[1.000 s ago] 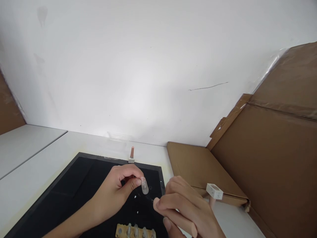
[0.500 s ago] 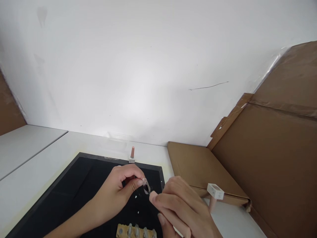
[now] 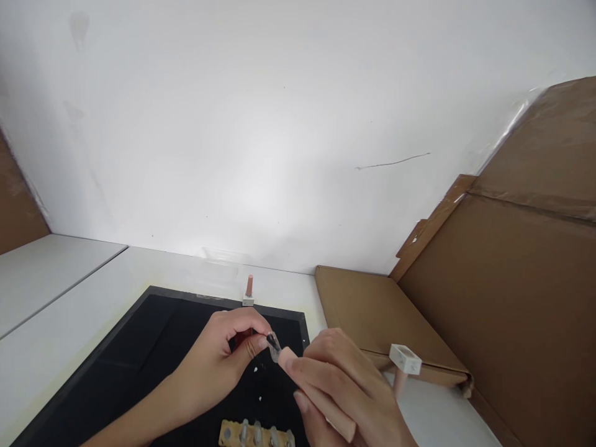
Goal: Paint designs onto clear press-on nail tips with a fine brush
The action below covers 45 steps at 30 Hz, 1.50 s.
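My left hand (image 3: pixel 230 347) pinches the end of a small clear piece (image 3: pixel 274 347) between thumb and fingertip, above the black mat (image 3: pixel 135 360). My right hand (image 3: pixel 347 385) is wrapped round a pink, tapered handle (image 3: pixel 326 406), whose dark tip touches or overlaps the clear piece. Below the hands, at the bottom edge, lies a yellowish strip (image 3: pixel 250 436) with several clear pieces standing on it. A few tiny white bits rest on the mat just under my fingertips.
A pink-topped bottle on a white block (image 3: pixel 249 292) stands at the mat's back edge. Right of my right hand, a white square piece (image 3: pixel 405 359) tops a pink stem. A flat cardboard box (image 3: pixel 372 307) and tall cardboard (image 3: pixel 521 292) border the right side; a white wall (image 3: pixel 261 124) rises behind.
The pink handle has moved a little up and left with my right hand, and its dark tip now lies further across the clear piece. My left hand has hardly moved.
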Each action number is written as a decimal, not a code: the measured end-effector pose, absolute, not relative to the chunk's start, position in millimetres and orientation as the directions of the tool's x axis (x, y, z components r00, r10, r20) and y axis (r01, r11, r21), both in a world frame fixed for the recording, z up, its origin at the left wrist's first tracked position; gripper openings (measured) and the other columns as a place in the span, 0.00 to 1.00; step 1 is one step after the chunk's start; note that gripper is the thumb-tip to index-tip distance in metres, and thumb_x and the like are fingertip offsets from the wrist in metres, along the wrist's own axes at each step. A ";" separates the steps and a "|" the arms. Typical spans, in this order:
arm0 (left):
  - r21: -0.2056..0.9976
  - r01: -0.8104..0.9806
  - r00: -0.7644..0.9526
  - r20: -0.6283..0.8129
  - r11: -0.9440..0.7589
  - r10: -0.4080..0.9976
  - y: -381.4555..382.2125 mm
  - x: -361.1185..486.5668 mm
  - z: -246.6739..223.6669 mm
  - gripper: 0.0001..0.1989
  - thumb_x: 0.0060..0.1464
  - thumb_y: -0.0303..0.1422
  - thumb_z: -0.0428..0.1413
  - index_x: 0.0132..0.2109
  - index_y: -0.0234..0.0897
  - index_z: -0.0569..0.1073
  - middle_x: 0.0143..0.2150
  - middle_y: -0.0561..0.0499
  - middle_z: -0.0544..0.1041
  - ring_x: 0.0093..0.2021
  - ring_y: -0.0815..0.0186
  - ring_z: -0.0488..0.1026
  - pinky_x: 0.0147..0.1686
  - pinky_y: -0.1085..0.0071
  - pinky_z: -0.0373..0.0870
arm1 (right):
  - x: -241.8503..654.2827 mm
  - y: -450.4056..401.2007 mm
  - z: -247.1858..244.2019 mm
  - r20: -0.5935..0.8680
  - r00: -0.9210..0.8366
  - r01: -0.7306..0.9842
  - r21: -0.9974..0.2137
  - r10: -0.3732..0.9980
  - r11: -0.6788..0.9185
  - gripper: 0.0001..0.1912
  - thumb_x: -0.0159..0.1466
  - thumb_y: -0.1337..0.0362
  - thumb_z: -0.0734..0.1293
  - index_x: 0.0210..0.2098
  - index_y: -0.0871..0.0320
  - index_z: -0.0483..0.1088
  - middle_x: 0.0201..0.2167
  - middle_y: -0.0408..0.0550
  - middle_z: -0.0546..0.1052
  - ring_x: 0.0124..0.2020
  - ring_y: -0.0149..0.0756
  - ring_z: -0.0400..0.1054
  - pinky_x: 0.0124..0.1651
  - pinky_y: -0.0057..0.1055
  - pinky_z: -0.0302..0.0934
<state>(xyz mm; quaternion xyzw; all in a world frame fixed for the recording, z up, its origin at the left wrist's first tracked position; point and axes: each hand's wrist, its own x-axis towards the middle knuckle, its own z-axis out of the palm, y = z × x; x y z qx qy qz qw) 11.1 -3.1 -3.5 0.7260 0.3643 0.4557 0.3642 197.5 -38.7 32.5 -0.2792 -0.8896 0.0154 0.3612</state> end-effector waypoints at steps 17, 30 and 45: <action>0.846 0.164 0.343 0.433 -0.507 0.833 -6.0 4.8 0.6 0.08 0.63 0.30 0.45 0.36 0.38 0.67 0.34 0.51 0.70 0.33 0.67 0.66 0.33 0.72 0.62 | 200.3 -40.4 48.6 0.717 -0.519 0.492 -0.194 0.465 0.849 0.15 0.56 0.79 0.59 0.38 0.56 0.66 0.21 0.43 0.67 0.24 0.33 0.60 0.26 0.31 0.59; 0.894 -0.001 0.372 0.416 -0.448 0.830 -6.1 4.4 -0.7 0.06 0.60 0.29 0.50 0.34 0.36 0.69 0.33 0.51 0.68 0.29 0.69 0.65 0.29 0.74 0.65 | 197.7 -38.1 46.0 0.769 -0.420 0.539 -0.216 0.482 0.814 0.14 0.57 0.78 0.60 0.38 0.56 0.67 0.22 0.44 0.69 0.23 0.33 0.62 0.27 0.32 0.62; 0.873 -0.076 0.310 0.480 -0.482 0.820 -8.0 6.0 3.4 0.07 0.50 0.19 0.54 0.32 0.35 0.73 0.30 0.52 0.71 0.29 0.70 0.70 0.29 0.76 0.70 | 197.1 -40.7 45.4 0.775 -0.416 0.515 -0.231 0.477 0.825 0.16 0.58 0.78 0.59 0.41 0.56 0.68 0.23 0.45 0.70 0.24 0.34 0.64 0.25 0.32 0.62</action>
